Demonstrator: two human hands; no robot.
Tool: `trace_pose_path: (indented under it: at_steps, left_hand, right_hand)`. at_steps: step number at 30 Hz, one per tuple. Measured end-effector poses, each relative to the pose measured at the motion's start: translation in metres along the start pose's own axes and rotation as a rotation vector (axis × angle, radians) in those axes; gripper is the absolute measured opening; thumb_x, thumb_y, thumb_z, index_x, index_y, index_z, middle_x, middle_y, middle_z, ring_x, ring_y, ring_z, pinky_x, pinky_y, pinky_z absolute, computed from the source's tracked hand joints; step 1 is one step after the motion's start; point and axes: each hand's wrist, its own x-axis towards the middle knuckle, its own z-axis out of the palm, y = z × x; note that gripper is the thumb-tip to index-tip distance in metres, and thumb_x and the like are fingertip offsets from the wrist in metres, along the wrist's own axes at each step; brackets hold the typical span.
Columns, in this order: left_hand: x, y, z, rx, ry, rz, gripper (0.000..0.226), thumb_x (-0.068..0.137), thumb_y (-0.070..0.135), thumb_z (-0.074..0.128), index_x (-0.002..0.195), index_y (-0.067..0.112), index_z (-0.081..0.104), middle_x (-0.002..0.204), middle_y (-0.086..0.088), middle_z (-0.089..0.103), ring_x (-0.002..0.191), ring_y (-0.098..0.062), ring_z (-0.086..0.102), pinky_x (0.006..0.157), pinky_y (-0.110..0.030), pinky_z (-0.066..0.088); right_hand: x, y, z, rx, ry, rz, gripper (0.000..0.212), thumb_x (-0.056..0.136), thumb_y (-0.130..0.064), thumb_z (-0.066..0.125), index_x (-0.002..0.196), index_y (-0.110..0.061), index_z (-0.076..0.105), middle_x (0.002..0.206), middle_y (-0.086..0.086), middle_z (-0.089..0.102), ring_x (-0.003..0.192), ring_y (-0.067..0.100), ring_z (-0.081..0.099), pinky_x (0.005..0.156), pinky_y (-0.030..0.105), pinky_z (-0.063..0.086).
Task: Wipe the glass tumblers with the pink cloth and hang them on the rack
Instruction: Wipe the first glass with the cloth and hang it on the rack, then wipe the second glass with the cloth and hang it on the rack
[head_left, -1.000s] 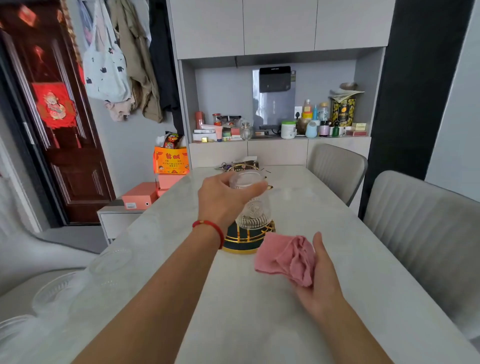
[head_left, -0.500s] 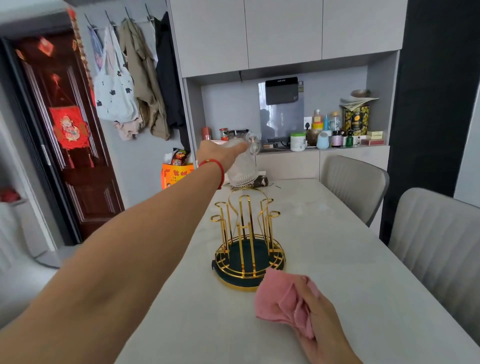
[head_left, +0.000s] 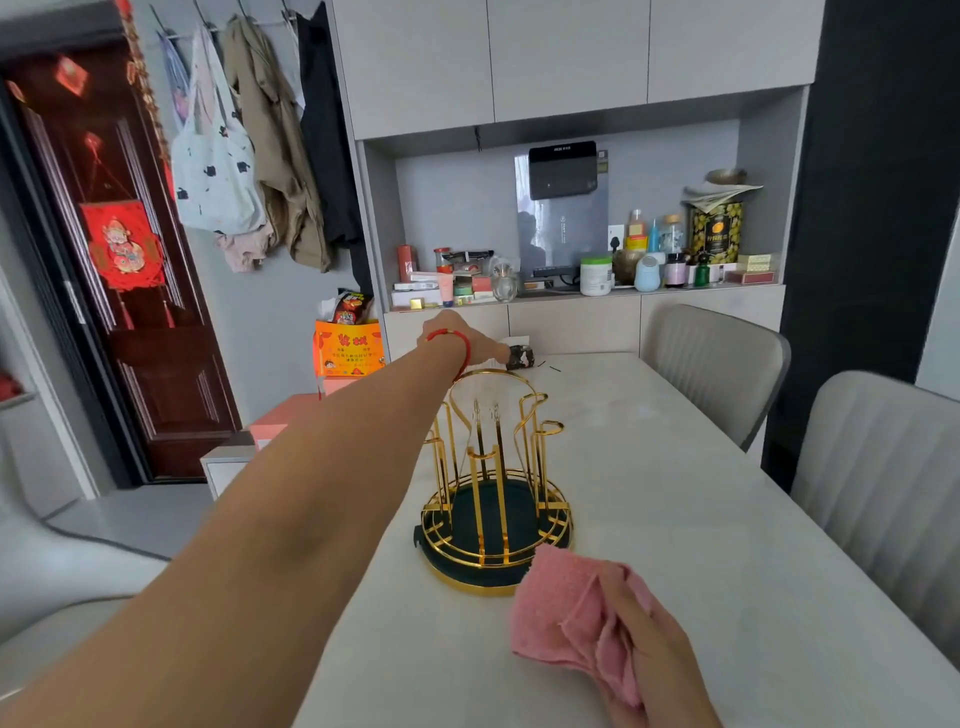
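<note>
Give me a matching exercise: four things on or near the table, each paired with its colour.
Things:
1. cloth
2. rack
3. wristband
4. nearest chair

Colours:
A. gold
B. grey
C. pink
D. red

Pairs: 1-C, 2-A, 3-D, 4-B
</note>
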Motion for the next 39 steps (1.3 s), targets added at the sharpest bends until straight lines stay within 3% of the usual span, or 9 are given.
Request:
trace_pose_path:
  at_steps: [5, 10, 13, 18, 22, 28, 32, 35, 39]
  left_hand:
    - [0.006, -0.001, 0.003, 0.117, -0.305, -0.084, 0.066, 0.09, 0.04, 0.075, 0.137, 0.003, 0.046, 0.132, -0.021, 0.057, 0.123, -0.034, 0.059, 0.109, -0.043, 0.05]
    - [0.035, -0.013, 0.011, 0.17, -0.61, -0.192, 0.097, 0.065, 0.047, 0.09, 0.14, 0.002, 0.05, 0.121, -0.022, 0.066, 0.108, -0.021, 0.066, 0.115, -0.038, 0.043]
    - [0.032, -0.019, 0.006, 0.149, -0.56, -0.195, 0.076, 0.071, 0.058, 0.086, 0.112, -0.001, 0.063, 0.08, -0.012, 0.059, 0.068, -0.019, 0.051, 0.095, -0.03, 0.047]
    - [0.016, -0.046, -0.014, 0.109, -0.221, -0.07, 0.059, 0.097, 0.052, 0.062, 0.12, -0.002, 0.058, 0.113, -0.015, 0.066, 0.081, -0.024, 0.055, 0.081, -0.033, 0.053]
    - [-0.04, -0.09, -0.056, 0.284, -0.003, 0.062, 0.047, 0.098, 0.045, 0.061, 0.104, -0.001, 0.067, 0.095, -0.013, 0.063, 0.079, -0.023, 0.056, 0.065, -0.031, 0.044]
    - [-0.169, -0.164, -0.132, 0.418, -0.139, 0.096, 0.023, 0.092, 0.034, 0.068, 0.103, 0.017, 0.077, 0.11, -0.001, 0.071, 0.098, -0.022, 0.064, 0.085, -0.032, 0.052]
    - [-0.23, -0.206, -0.148, 0.496, -0.267, 0.09, 0.043, 0.092, 0.047, 0.07, 0.129, 0.024, 0.068, 0.125, 0.004, 0.06, 0.107, -0.016, 0.056, 0.089, -0.02, 0.045]
    - [-0.244, -0.235, -0.14, 0.546, -0.418, -0.001, 0.074, 0.089, 0.058, 0.07, 0.15, 0.025, 0.047, 0.151, 0.0, 0.049, 0.137, -0.023, 0.049, 0.114, -0.035, 0.038]
    - [-0.238, -0.252, -0.116, 0.6, -0.403, -0.038, 0.085, 0.086, 0.061, 0.07, 0.155, 0.025, 0.036, 0.159, -0.008, 0.039, 0.143, -0.031, 0.042, 0.116, -0.043, 0.038]
  right_hand:
    - [-0.006, -0.006, 0.004, -0.089, 0.086, -0.042, 0.056, 0.07, -0.055, 0.06, 0.111, -0.016, 0.064, 0.108, 0.006, 0.072, 0.096, 0.028, 0.067, 0.062, 0.027, 0.061]
    - [-0.009, -0.008, 0.008, -0.147, 0.132, -0.092, 0.053, 0.071, -0.049, 0.068, 0.11, -0.013, 0.065, 0.103, 0.004, 0.071, 0.094, 0.025, 0.066, 0.075, 0.037, 0.059]
    - [-0.014, -0.011, 0.011, -0.177, 0.129, -0.115, 0.044, 0.077, -0.042, 0.072, 0.111, -0.015, 0.065, 0.1, 0.002, 0.07, 0.09, 0.021, 0.066, 0.066, 0.026, 0.056]
    - [-0.019, -0.008, 0.018, -0.18, 0.105, -0.08, 0.072, 0.044, -0.042, 0.084, 0.109, -0.015, 0.066, 0.101, 0.01, 0.074, 0.091, 0.035, 0.073, 0.08, 0.055, 0.061]
    - [-0.039, -0.01, 0.027, -0.219, 0.075, -0.038, 0.05, 0.065, -0.014, 0.089, 0.11, -0.013, 0.066, 0.1, 0.009, 0.075, 0.092, 0.033, 0.074, 0.079, 0.055, 0.061]
    - [-0.085, -0.014, 0.049, -0.171, -0.044, 0.019, 0.009, 0.09, -0.003, 0.067, 0.092, -0.011, 0.072, 0.075, 0.008, 0.075, 0.071, 0.025, 0.072, 0.072, 0.042, 0.06]
    - [-0.115, -0.006, 0.077, 0.057, -0.056, 0.122, 0.048, 0.095, -0.02, 0.06, 0.047, -0.016, 0.053, 0.035, -0.004, 0.04, 0.027, 0.008, 0.035, 0.046, 0.02, 0.043]
    - [-0.143, -0.001, 0.099, 0.266, -0.114, 0.185, 0.037, 0.082, -0.018, 0.06, 0.046, -0.02, 0.053, 0.05, -0.003, 0.05, 0.042, 0.012, 0.048, 0.055, 0.026, 0.034]
    - [-0.168, 0.008, 0.105, 0.395, -0.11, 0.244, 0.023, 0.079, -0.019, 0.058, 0.062, -0.014, 0.045, 0.069, 0.003, 0.046, 0.05, 0.014, 0.038, 0.043, 0.021, 0.022]
